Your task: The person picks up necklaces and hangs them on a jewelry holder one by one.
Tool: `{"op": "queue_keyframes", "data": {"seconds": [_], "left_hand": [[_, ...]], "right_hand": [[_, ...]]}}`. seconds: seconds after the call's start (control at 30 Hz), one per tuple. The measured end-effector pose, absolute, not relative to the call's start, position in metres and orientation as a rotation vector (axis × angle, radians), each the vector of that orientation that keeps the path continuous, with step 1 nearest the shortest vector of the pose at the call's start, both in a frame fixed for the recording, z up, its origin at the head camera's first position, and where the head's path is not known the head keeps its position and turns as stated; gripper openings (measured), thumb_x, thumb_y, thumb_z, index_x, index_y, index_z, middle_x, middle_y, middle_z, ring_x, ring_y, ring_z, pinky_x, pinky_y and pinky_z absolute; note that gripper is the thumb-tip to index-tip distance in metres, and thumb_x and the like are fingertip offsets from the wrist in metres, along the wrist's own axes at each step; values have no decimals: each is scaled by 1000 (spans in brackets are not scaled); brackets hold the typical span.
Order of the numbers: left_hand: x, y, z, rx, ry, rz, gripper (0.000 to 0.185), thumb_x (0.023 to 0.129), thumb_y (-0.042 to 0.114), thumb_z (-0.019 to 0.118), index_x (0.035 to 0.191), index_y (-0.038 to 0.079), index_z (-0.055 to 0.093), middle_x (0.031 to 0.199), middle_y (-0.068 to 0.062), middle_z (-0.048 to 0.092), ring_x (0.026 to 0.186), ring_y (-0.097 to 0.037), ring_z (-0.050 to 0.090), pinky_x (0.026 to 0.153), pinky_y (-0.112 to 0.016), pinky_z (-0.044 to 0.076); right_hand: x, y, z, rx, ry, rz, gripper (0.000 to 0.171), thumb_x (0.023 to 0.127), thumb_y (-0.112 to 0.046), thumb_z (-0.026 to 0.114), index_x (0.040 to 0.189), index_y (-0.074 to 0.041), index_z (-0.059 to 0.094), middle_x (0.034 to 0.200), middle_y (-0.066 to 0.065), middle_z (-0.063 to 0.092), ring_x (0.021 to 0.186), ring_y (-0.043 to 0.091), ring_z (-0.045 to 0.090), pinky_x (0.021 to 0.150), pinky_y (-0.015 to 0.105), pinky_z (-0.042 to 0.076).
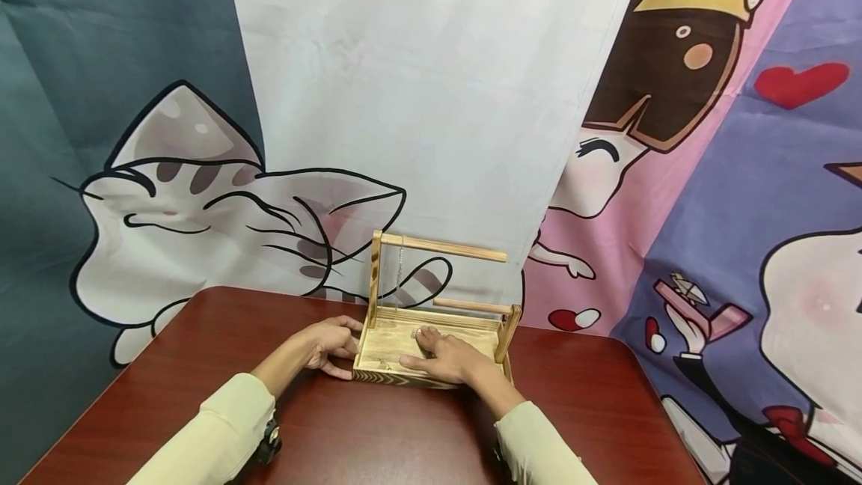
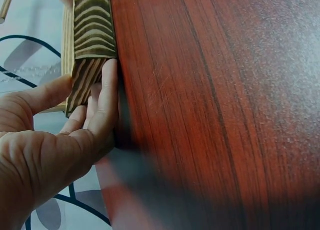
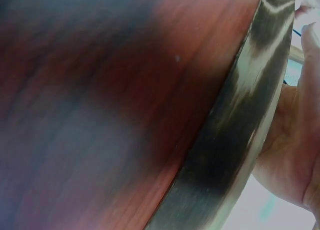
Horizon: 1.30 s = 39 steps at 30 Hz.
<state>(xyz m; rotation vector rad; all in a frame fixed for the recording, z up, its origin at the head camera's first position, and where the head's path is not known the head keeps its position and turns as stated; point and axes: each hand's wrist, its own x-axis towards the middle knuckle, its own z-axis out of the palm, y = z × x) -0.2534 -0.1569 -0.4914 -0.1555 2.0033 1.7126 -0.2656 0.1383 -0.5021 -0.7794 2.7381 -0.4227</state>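
Observation:
A wooden jewelry stand (image 1: 465, 330) with a shallow tray base and two crossbars stands on the table. My left hand (image 1: 331, 348) grips its left end; in the left wrist view the thumb lies by one edge of the end wall and the fingers (image 2: 109, 88) along the other. My right hand (image 1: 447, 358) reaches over the front wall into the tray, fingers and thumb extended over its floor. A small shiny piece (image 1: 414, 334) shows by the right fingertips; whatever lies under the palm is hidden. A thin chain (image 1: 400, 268) hangs from the upper bar near the left post.
The stand is on a reddish-brown table (image 1: 377, 432), toward its back edge. Behind it hangs a printed cloth (image 1: 431, 96) with cartoon figures. The upper bar (image 1: 444, 247) extends rightward from the tall left post, and a lower bar (image 1: 471, 306) meets the short right post.

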Motion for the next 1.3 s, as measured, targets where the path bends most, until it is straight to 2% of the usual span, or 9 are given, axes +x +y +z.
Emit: {"op": "queue_keyframes", "data": {"seconds": [0.27,0.47,0.57,0.63,0.7,0.8,0.9,1.1,1.3], "left_hand": [[-253,-157,-489,-160,2000,1715,63,93,-12,59,153,-2,41,133,-27,71,108,-28,75,84,-53,72],[-253,-158,-489,-152,1995,1718,63,94,-12,59,154,-3,41,132,-27,72,107,-28,75,84,-54,72],[-254,-157,-490,-148,1994,1719,64,93,-12,59,154,-3,41,132,-27,72,106,-28,75,84,-54,72],[-254,-157,-489,-143,1994,1718,64,93,-12,59,154,-3,41,131,-27,72,106,-28,75,84,-54,72],[-254,-157,-489,-144,1995,1718,64,93,-12,59,154,-3,41,131,-26,72,106,-28,75,84,-54,72],[-254,-157,-490,-148,1995,1719,64,93,-12,59,153,-3,41,131,-26,72,105,-27,75,84,-54,72],[-254,-157,-491,-149,1995,1721,64,93,-12,59,153,-3,41,132,-27,72,105,-27,75,84,-54,72],[-254,-157,-492,-152,1997,1721,63,93,-12,59,153,-2,41,133,-27,72,106,-27,76,84,-54,71],[-255,-157,-491,-159,1998,1717,63,93,-12,60,153,-1,41,136,-27,72,108,-28,75,85,-54,71]], "right_hand": [[-270,139,-510,-779,2740,-567,90,111,-76,43,173,-10,45,183,18,35,171,37,34,141,58,33],[-274,145,-512,-842,2756,-752,76,113,-65,54,164,-9,57,174,18,51,163,38,49,136,57,42],[-276,149,-510,-871,2776,-833,62,112,-50,65,158,-8,65,162,15,66,149,35,64,128,58,51],[-277,152,-509,-872,2792,-885,53,111,-40,71,152,-7,70,150,15,75,131,31,75,119,56,59],[-279,154,-508,-860,2804,-941,45,108,-32,75,145,-6,75,141,15,79,114,25,78,108,52,64],[-282,158,-508,-804,2806,-1033,35,105,-23,77,136,-5,80,134,15,82,99,20,78,95,43,68],[-285,161,-508,-736,2787,-1128,30,104,-18,78,130,-5,83,132,14,83,101,21,80,89,35,67],[-290,165,-509,-679,2781,-1152,24,101,-12,79,124,-6,84,119,12,86,89,14,71,72,23,58],[-291,165,-513,-758,2734,-1106,18,98,-9,82,115,-5,86,103,8,85,80,4,64,72,21,57]]}}
